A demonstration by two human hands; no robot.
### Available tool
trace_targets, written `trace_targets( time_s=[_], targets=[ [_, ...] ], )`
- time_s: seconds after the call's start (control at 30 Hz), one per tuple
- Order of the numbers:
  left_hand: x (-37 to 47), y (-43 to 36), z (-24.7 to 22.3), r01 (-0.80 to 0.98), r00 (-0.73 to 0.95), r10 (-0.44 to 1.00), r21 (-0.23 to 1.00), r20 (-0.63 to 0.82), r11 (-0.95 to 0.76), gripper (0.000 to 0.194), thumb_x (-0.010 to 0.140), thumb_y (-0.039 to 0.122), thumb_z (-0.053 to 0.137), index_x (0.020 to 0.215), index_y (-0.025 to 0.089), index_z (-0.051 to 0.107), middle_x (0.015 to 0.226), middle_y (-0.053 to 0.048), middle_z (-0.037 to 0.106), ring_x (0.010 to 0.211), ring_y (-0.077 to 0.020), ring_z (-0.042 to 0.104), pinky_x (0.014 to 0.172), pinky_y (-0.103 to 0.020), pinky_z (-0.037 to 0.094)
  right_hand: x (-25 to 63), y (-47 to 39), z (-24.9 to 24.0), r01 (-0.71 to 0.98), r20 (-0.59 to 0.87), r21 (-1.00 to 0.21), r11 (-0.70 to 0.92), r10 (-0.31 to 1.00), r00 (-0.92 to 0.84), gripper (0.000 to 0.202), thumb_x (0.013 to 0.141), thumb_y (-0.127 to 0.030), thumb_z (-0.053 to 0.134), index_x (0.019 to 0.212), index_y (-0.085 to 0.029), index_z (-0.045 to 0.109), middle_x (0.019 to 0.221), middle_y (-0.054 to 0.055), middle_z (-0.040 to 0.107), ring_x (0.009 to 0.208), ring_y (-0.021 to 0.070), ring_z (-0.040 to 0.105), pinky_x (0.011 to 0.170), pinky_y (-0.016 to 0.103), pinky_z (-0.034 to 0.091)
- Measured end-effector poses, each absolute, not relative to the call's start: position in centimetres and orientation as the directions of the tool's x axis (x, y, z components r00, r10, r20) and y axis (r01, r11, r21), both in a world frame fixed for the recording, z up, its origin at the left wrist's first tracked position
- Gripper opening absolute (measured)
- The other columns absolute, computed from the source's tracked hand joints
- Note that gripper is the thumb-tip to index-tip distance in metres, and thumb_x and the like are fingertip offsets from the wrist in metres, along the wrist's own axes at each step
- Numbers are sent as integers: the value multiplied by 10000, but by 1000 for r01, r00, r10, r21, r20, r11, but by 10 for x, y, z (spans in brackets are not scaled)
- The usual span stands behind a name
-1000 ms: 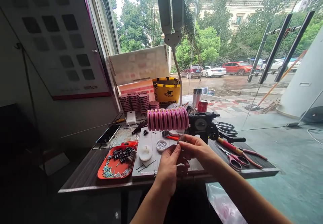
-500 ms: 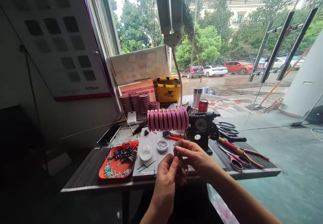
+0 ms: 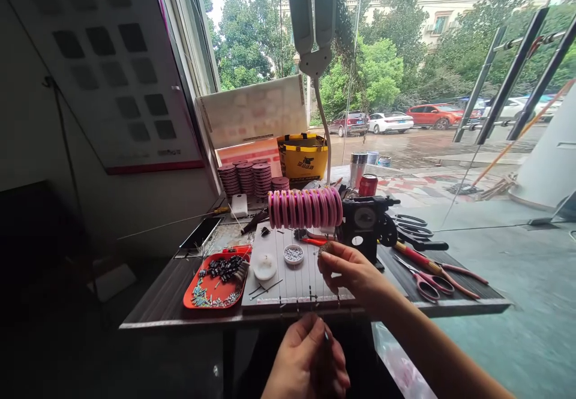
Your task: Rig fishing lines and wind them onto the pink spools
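Observation:
My right hand (image 3: 353, 270) is raised over the white board (image 3: 270, 243), closed in a pinch on a small brown, rough-looking piece (image 3: 324, 251). Lower down, in front of the table's edge, my left hand (image 3: 306, 354) is closed; a tiny pale tip shows by its thumb, but what it holds cannot be made out. Thin lines run down from a row of pink spools (image 3: 306, 208) across the board, with small dark pieces (image 3: 314, 296) on them near the front edge. A small white dish of grey beads (image 3: 294, 255) lies left of my right hand.
An orange tray (image 3: 191, 297) of small black and coloured parts stands left. The black winding device (image 3: 366, 225) carries the spools. Scissors (image 3: 425, 282) and pliers (image 3: 459, 279) lie right. Behind are stacked discs (image 3: 245, 180), a yellow bag (image 3: 303, 159) and a red can (image 3: 368, 185).
My hands have moved apart: the left went down toward me, below the table edge, while the right stayed over the board with its pinch. The view has shifted slightly.

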State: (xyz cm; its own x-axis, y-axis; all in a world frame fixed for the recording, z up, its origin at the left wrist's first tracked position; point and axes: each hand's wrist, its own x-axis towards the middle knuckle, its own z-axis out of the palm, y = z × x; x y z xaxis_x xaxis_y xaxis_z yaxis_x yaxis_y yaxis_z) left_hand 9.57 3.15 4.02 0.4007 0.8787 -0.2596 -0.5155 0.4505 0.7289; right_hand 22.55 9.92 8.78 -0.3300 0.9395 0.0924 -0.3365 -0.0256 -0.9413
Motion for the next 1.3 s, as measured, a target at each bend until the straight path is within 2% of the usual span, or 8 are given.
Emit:
trace_targets(
  time_s=[0.47, 0.93, 1.17, 1.3],
  targets=[
    [94, 24, 35, -627, 421, 864, 599, -278, 498, 283, 602, 388, 693, 567, 142, 557, 449, -14, 615, 322, -89, 517, 313, -155, 385, 225, 102, 88, -334, 95, -943, -16, 945, -314, 312, 663, -403, 647, 656, -143, 475, 584, -45, 479, 430, 38, 419, 377, 164, 301],
    [91, 20, 23, -626, 399, 873, 612, -281, 484, 294, 584, 409, 697, 563, 144, 570, 480, -42, 639, 343, -100, 545, 347, -152, 366, 226, 103, 84, -343, 106, -939, -8, 944, -313, 288, 687, -393, 632, 697, -149, 480, 596, -45, 479, 442, 40, 421, 384, 164, 301],
    [91, 20, 14, -618, 371, 879, 627, -299, 474, 309, 586, 384, 713, 550, 145, 522, 480, -47, 638, 344, -98, 536, 355, -151, 315, 226, 104, 84, -330, 105, -944, -4, 944, -312, 287, 689, -393, 627, 692, -149, 476, 592, -45, 470, 448, 42, 414, 392, 169, 290],
    [91, 19, 7, -576, 360, 871, 655, -334, 489, 359, 563, 434, 709, 555, 157, 482, 505, -43, 641, 366, -109, 537, 380, -177, 317, 226, 104, 84, -303, 110, -953, 12, 945, -309, 288, 690, -407, 616, 689, -157, 472, 604, -41, 465, 460, 50, 404, 400, 180, 284]
  ],
)
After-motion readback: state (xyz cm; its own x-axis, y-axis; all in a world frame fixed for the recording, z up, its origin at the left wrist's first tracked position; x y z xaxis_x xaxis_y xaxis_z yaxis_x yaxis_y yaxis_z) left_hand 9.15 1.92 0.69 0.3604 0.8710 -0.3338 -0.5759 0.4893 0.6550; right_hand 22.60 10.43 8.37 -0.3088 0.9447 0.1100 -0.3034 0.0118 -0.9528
